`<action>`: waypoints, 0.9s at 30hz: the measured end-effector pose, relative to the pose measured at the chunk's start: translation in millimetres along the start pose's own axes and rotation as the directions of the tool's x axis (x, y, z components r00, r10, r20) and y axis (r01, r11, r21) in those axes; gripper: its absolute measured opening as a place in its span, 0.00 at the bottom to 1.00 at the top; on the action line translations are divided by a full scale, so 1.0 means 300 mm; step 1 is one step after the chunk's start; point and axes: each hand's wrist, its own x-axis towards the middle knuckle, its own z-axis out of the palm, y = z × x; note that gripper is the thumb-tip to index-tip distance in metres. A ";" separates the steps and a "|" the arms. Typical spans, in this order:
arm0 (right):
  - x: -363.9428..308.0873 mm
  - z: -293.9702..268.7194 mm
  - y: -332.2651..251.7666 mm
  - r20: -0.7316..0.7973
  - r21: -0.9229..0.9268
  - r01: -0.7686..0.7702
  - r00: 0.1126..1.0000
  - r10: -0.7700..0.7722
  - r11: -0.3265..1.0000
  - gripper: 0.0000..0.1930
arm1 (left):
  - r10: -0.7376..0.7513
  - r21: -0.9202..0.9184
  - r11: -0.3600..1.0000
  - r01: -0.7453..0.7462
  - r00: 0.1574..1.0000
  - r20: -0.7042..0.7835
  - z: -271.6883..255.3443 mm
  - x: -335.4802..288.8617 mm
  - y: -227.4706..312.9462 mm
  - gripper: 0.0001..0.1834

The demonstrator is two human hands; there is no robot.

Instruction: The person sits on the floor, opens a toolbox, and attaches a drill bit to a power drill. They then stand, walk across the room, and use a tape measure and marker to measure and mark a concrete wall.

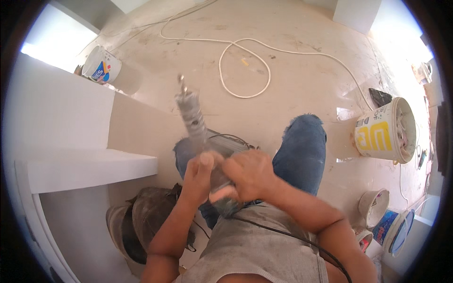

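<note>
The left hand (198, 175) and right hand (251, 172) seem clamped on a corded power drill (192, 115) above the lap, though blur hides the fingers. Handling this tool looks the present step; the next move calls for steady support. Its barrel is silvery, wrinkled, cylindrical; beyond, frayed denim jeans (302, 146) and dusty, smooth floor (292, 80).

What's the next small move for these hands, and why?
Probably have the right hand draw the black cord aside while the left hand steadies the power tool: the cord trails from the tool's rear across the shirt, close to the right arm, where it could snag.
</note>
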 end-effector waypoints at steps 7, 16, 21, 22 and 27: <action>0.097 -0.024 0.052 0.371 -0.032 0.129 0.923 -0.108 0.991 0.24 | 0.075 -0.248 0.967 -0.062 0.996 0.042 -0.080 0.025 -0.108 0.26; 0.142 -0.059 -0.012 0.500 -0.047 0.222 0.849 -0.170 0.974 0.14 | 0.049 -0.317 0.946 -0.067 0.997 -0.065 -0.057 -0.037 -0.136 0.28; 0.139 -0.119 0.014 0.418 0.083 0.400 0.817 -0.396 0.913 0.11 | 0.056 -0.327 0.942 -0.072 0.997 -0.057 -0.078 -0.012 -0.127 0.31; 0.131 -0.119 0.037 0.419 0.060 0.392 0.825 -0.380 0.918 0.11 | 0.032 -0.352 0.935 -0.053 0.997 -0.065 -0.085 -0.003 -0.132 0.31; 0.128 -0.102 0.068 0.407 -0.086 0.461 0.825 -0.392 0.883 0.08 | 0.019 -0.507 0.861 0.049 0.992 0.128 -0.143 0.028 -0.158 0.38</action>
